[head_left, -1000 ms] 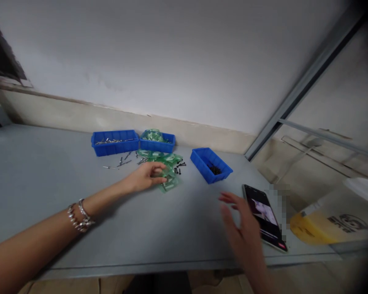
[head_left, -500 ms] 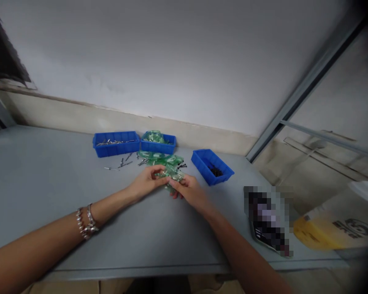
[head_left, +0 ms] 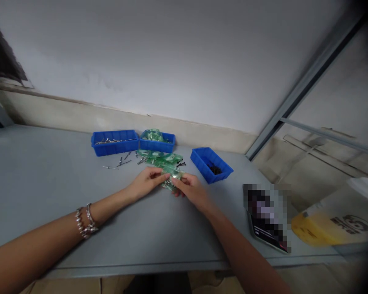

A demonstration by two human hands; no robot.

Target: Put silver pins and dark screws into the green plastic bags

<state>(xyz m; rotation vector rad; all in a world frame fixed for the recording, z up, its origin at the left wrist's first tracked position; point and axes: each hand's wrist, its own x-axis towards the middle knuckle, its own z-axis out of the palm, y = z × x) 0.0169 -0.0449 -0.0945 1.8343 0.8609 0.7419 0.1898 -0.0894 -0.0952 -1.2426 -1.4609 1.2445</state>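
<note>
My left hand point(head_left: 144, 183) and my right hand point(head_left: 194, 191) meet at a small green-tinted clear plastic bag point(head_left: 168, 184). Each has its thumb and fingers closed on one side of the bag, just above the table. Shiny small pieces show through the plastic, too small to name; my fingers cover part of it. Right behind lies a heap of similar green bags point(head_left: 159, 157). Loose silver rivet-like pins point(head_left: 124, 162) are scattered to the left of the heap, and a few black screws point(head_left: 181, 164) lie at its right.
A blue bin point(head_left: 115, 149) of silver pins stands near the wall, beside a blue bin point(head_left: 157, 146) with green bags. To the right sits a tilted blue bin point(head_left: 204, 168) of dark small parts. A partly blurred phone point(head_left: 265, 234) and a cup of yellow drink point(head_left: 317, 230) are at far right.
Both hands still hold the bag, with slight finger movement; the bag's upper part now lies flatter toward the heap. The whole view has shifted slightly.
</note>
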